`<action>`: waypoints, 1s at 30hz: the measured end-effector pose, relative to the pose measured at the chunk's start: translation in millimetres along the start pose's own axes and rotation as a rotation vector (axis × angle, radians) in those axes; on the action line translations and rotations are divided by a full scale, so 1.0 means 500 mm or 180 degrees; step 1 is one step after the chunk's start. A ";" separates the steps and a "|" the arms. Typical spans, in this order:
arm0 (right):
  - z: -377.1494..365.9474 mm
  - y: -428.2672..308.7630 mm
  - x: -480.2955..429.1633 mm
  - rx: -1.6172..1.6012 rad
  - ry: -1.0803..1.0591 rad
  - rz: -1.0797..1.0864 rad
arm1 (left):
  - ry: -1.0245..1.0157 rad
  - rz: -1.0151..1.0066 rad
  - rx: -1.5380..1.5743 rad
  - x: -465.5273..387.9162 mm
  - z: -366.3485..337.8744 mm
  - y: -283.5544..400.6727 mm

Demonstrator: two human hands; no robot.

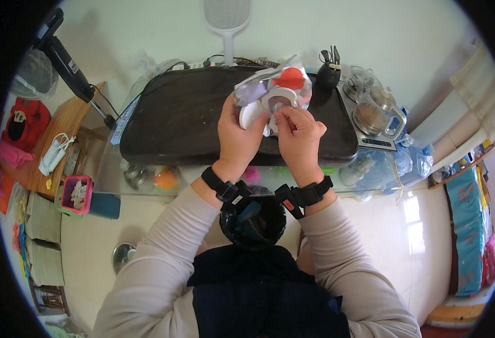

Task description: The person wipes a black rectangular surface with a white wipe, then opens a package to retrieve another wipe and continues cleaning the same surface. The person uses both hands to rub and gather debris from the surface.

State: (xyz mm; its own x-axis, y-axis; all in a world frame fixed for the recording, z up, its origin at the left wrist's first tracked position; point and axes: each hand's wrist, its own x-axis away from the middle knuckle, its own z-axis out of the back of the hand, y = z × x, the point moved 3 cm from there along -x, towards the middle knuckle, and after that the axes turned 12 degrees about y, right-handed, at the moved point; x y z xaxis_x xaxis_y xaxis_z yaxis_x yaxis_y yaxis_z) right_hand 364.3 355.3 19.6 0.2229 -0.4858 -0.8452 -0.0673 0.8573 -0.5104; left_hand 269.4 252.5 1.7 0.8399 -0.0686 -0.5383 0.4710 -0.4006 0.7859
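Above a dark tea tray (175,118), both my hands are at a crinkled, silvery plastic packet (251,89) with a round red patch (289,78). My left hand (241,137) grips its left side, along with a white round piece (251,115) that looks like a lid or disc. A white ring (279,95) with a greyish centre sits in the middle. The fingers of my right hand (300,134) are pinched together at the packet's lower right, just below the ring. What exactly they pinch is hidden behind the fingertips.
Right of the tray, a glass kettle (373,110) stands on an electric base, behind it a glass pot (359,80). A black holder (328,75) carries tea tools. An electric swatter (228,29) leans on the wall. Below my wrists is a black-lined bin (254,228).
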 end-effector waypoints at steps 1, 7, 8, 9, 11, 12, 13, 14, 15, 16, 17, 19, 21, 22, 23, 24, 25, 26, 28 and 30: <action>0.000 -0.002 0.001 0.0113 -0.0003 0.0060 | -0.0003 0.0032 0.0136 0.001 0.001 -0.002; 0.002 -0.009 0.005 0.0463 0.0080 0.0479 | 0.0468 -0.0077 -0.0847 -0.008 0.020 -0.007; 0.003 -0.009 0.004 0.0460 0.0075 0.0523 | 0.0496 -0.0192 -0.0849 -0.010 0.022 -0.004; 0.004 -0.008 0.004 0.0471 0.0052 0.0502 | 0.0497 -0.0168 -0.0732 -0.013 0.024 -0.002; 0.007 -0.007 0.003 0.0546 0.0004 0.0473 | 0.0503 -0.0044 -0.0485 -0.019 0.026 0.000; 0.009 -0.006 0.002 0.0581 -0.0008 0.0441 | 0.0504 0.0017 -0.0482 -0.019 0.028 0.002; 0.012 -0.007 0.001 0.0645 0.0060 0.0531 | 0.0451 -0.0022 -0.0462 -0.020 0.028 0.006; 0.015 -0.009 -0.002 0.0699 0.0155 0.0633 | 0.0395 -0.0052 -0.0440 -0.021 0.028 0.010; 0.017 -0.010 -0.004 0.0754 0.0229 0.0718 | 0.0341 -0.0057 -0.0411 -0.021 0.028 0.014; 0.021 -0.010 -0.007 0.0754 0.0306 0.0710 | 0.0296 -0.0016 -0.0451 -0.020 0.028 0.017; 0.024 -0.009 -0.011 0.0755 0.0361 0.0690 | 0.0255 0.0049 -0.0481 -0.018 0.028 0.019; 0.026 -0.009 -0.014 0.0782 0.0339 0.0705 | 0.0182 0.0063 -0.0546 -0.013 0.028 0.024; 0.024 -0.009 -0.013 0.0833 0.0215 0.0745 | 0.0116 -0.0087 -0.0594 -0.007 0.027 0.029; 0.022 -0.008 -0.011 0.0923 0.0178 0.0736 | 0.0114 -0.0135 -0.0637 -0.003 0.026 0.030; 0.020 -0.007 -0.009 0.1015 0.0169 0.0698 | 0.0111 -0.0232 -0.0657 0.001 0.025 0.031; 0.018 -0.006 -0.007 0.1097 0.0150 0.0677 | 0.0099 -0.0308 -0.0680 0.004 0.023 0.031; 0.017 -0.006 -0.005 0.1116 0.0145 0.0681 | 0.0071 -0.0364 -0.0651 0.006 0.022 0.031; 0.016 -0.005 -0.003 0.1121 0.0132 0.0702 | 0.0037 -0.0404 -0.0625 0.007 0.022 0.030; 0.015 -0.003 -0.002 0.1084 0.0130 0.0745 | -0.0003 -0.0380 -0.0578 0.009 0.023 0.028; 0.016 -0.002 -0.003 0.0998 0.0181 0.0770 | -0.0011 -0.0259 -0.0529 0.011 0.026 0.026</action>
State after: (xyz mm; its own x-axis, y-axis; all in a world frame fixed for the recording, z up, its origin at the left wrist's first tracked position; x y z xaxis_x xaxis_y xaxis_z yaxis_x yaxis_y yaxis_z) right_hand 371.7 356.7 22.3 0.1821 -0.2645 -0.9470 0.1907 0.9543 -0.2299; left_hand 276.5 235.0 5.0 0.7965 -0.0453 -0.6030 0.5757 -0.2484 0.7791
